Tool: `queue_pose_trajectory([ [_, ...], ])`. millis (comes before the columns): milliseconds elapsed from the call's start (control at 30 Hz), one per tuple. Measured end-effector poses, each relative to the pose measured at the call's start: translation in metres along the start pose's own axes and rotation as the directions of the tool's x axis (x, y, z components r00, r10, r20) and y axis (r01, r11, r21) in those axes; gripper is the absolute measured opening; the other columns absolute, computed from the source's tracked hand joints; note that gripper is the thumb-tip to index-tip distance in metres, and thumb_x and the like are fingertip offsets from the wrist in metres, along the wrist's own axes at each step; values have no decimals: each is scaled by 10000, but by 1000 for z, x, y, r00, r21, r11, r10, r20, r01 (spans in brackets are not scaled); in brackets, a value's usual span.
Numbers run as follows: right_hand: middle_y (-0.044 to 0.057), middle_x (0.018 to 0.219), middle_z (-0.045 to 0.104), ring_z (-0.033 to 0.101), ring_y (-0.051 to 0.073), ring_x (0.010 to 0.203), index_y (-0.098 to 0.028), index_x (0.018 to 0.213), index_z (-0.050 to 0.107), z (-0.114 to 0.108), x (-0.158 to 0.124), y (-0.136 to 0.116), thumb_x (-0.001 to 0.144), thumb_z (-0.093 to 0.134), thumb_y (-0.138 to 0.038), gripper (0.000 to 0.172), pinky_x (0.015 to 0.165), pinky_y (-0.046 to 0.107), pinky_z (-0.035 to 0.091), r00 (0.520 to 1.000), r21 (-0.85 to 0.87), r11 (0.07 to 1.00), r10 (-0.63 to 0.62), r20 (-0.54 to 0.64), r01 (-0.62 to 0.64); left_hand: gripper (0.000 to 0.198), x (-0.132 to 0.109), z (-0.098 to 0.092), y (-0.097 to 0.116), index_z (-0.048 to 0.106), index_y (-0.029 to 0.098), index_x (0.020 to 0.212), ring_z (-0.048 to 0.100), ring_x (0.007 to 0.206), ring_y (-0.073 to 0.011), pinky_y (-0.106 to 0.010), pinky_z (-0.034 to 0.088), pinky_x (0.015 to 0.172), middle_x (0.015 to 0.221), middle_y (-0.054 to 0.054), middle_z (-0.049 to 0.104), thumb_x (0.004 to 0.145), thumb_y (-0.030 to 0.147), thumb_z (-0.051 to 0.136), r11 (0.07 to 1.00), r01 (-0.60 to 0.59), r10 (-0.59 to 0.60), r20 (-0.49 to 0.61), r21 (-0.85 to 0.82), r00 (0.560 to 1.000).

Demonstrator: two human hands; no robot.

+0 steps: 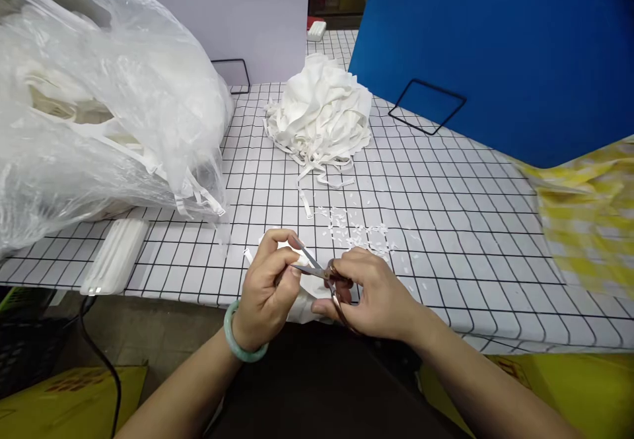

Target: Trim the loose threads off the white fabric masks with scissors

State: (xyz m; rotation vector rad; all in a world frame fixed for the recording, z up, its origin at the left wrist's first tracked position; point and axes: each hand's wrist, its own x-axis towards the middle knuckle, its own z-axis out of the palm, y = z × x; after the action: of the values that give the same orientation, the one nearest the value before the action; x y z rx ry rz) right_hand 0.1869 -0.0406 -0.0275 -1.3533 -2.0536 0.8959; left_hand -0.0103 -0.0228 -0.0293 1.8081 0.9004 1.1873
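Note:
My left hand (270,287), below a green bangle, pinches a piece of white fabric (307,303) near the table's front edge. Scissors (324,272) are in my right hand (371,290), their handles round its fingers. The blades stand apart and point left, with their tips at my left fingertips. Part of the fabric is hidden behind my hands. Small white clippings (356,231) lie scattered just beyond my right hand. Farther back sits a heap of white fabric pieces with straps (324,109).
A large clear plastic bag (148,82) of white items fills the left. A white power strip (116,254) lies at the front left edge. Blue (475,49) and pale (252,16) boards stand behind. Yellow checked cloth (589,214) is at right.

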Motion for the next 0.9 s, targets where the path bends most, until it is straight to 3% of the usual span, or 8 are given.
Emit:
queue_pose_trajectory([
  [667, -45, 495, 485, 426, 92, 497, -198, 554, 410, 3, 3, 1, 835, 681, -581, 548, 611, 253, 377, 999, 52, 998, -34, -25, 35, 208, 3, 3, 1, 616, 175, 902, 501, 1078, -196, -316, 463, 900, 915, -61, 567, 973, 75, 448, 996, -92, 92, 48, 4, 995],
  [900, -44, 498, 467, 403, 91, 490, -203, 565, 397, 1, -15, 12, 869, 640, -586, 546, 587, 243, 368, 996, 17, 999, 45, -76, -44, 200, 10, 16, -4, 618, 174, 913, 500, 1071, -205, -312, 470, 864, 861, -62, 583, 975, 86, 449, 995, -95, 95, 133, -1, 987],
])
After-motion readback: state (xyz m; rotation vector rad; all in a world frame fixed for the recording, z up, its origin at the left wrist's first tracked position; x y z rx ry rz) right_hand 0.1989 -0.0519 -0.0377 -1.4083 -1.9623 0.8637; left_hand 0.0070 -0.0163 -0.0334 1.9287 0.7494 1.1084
